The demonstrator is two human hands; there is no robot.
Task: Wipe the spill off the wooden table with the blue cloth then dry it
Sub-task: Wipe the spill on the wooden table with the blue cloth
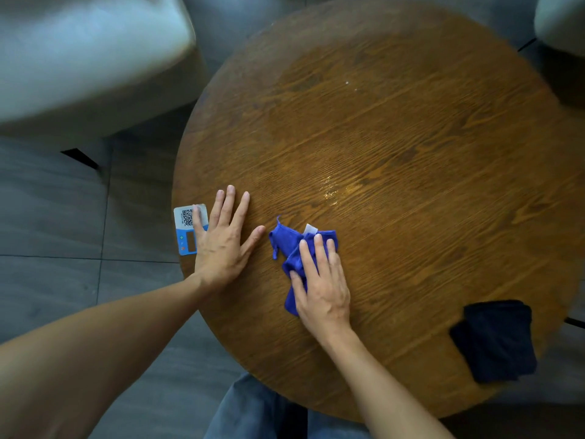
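- Where the round wooden table (411,147) fills most of the view, its brown top shows strong grain running diagonally, and a wet, shiny spill (337,188) glints near the middle, just beyond the hands.
- Paler, streaky patches spread across the far half of the top, with a few small white specks among them.
- The right hand (323,280) lies palm down on the blue cloth (289,245), fingers stretched flat over it and pressing it to the wood, not curled round it; the crumpled cloth sits on the near part of the table, short of the spill, with a small white tag at its far edge.
- The left hand (223,239) rests flat and spread on the bare wood near the left rim, holding nothing.
- A small blue-and-white card with a QR code (188,226) lies at the left rim, partly under the left hand's little finger.
- A folded dark cloth (493,340) sits at the near right rim, well apart from both hands.
- Grey floor tiles (63,217) surround the table, a pale upholstered seat (88,58) stands at upper left, and another shows at the upper right corner.
- Blue jeans (250,410) show below the near rim.
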